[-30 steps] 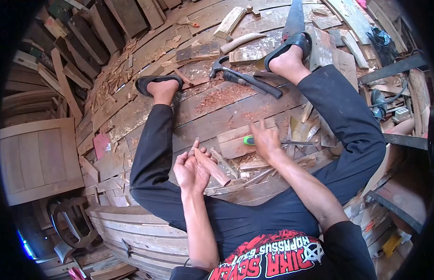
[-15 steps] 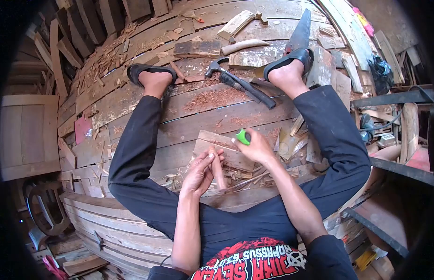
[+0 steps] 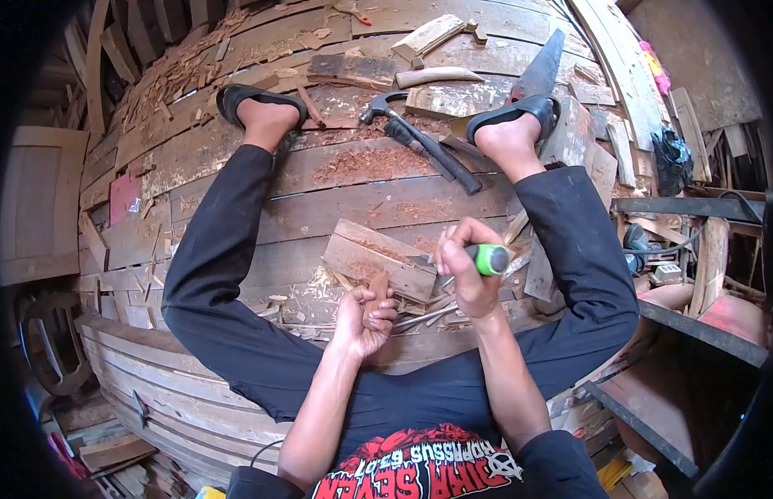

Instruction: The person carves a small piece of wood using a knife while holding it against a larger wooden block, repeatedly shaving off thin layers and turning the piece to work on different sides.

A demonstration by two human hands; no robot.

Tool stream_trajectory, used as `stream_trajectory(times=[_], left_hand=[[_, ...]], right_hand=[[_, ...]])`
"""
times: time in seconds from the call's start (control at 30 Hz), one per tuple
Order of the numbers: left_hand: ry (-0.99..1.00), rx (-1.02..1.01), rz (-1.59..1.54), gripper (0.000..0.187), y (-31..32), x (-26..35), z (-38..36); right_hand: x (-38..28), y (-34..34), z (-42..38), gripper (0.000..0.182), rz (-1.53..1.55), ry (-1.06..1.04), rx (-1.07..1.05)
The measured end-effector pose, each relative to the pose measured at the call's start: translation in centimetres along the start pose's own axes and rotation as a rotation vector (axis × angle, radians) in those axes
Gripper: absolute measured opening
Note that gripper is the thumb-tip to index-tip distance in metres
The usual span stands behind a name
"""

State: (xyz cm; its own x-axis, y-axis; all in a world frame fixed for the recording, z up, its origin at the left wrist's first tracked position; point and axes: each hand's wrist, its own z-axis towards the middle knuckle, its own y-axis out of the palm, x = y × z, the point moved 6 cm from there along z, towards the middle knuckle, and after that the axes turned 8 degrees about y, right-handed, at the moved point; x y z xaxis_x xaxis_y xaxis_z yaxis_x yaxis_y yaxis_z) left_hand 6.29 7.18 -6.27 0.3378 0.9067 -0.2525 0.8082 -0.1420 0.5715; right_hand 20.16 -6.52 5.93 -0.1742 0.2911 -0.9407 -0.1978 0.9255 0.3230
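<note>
My left hand (image 3: pixel 363 323) is closed around a small reddish-brown wood piece (image 3: pixel 378 293), its upper end sticking up past the thumb. To its right, my right hand (image 3: pixel 474 279) is wrapped round the green and black handle of a chisel (image 3: pixel 491 259). The chisel's metal end points left, partly hidden by the fingers, and stays apart from the wood piece. Just beyond both hands lies a flat wooden block (image 3: pixel 345 246) with shavings on top.
A claw hammer (image 3: pixel 428 141) and a dark-handled tool (image 3: pixel 415 148) lie on the plank floor between my feet. Farther out are a handsaw (image 3: pixel 539 71), a curved wood piece (image 3: pixel 439 76) and a wood offcut (image 3: pixel 353 70). Reddish shavings (image 3: pixel 374 164) cover some planks.
My right hand has turned, so the green handle end now points right and toward me. The wood piece in my left hand has tilted, and the hands are farther apart.
</note>
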Motion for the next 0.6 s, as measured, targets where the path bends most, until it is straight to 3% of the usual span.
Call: stream_trajectory(times=[0.2, 0.27, 0.33, 0.4, 0.43, 0.6], left_hand=[[0.014, 0.007, -0.077, 0.035, -1.0, 0.5, 1.7], [0.022, 0.003, -0.093, 0.035, -1.0, 0.6, 1.7], [0.068, 0.026, -0.085, 0.033, -0.7, 0.3, 1.6], [0.114, 0.064, -0.084, 0.033, -0.1, 0.3, 1.5], [0.104, 0.093, -0.124, 0.032, 0.1, 0.3, 1.3], [0.095, 0.060, -0.187, 0.029, -0.1, 0.6, 1.8]], right_hand=[[-5.8, 3.2, -1.3, 0.029, 0.299, -0.181, -0.023], [-5.6, 3.9, -1.5, 0.029, 0.311, -0.214, -0.067], [-1.6, 4.2, -1.2, 0.026, 0.283, -0.164, -0.026], [5.0, 4.5, -0.8, 0.025, 0.020, -0.089, 0.003], [5.5, 4.0, -1.3, 0.024, 0.090, -0.079, 0.029], [0.3, 3.9, -1.3, 0.023, 0.294, -0.160, 0.062]])
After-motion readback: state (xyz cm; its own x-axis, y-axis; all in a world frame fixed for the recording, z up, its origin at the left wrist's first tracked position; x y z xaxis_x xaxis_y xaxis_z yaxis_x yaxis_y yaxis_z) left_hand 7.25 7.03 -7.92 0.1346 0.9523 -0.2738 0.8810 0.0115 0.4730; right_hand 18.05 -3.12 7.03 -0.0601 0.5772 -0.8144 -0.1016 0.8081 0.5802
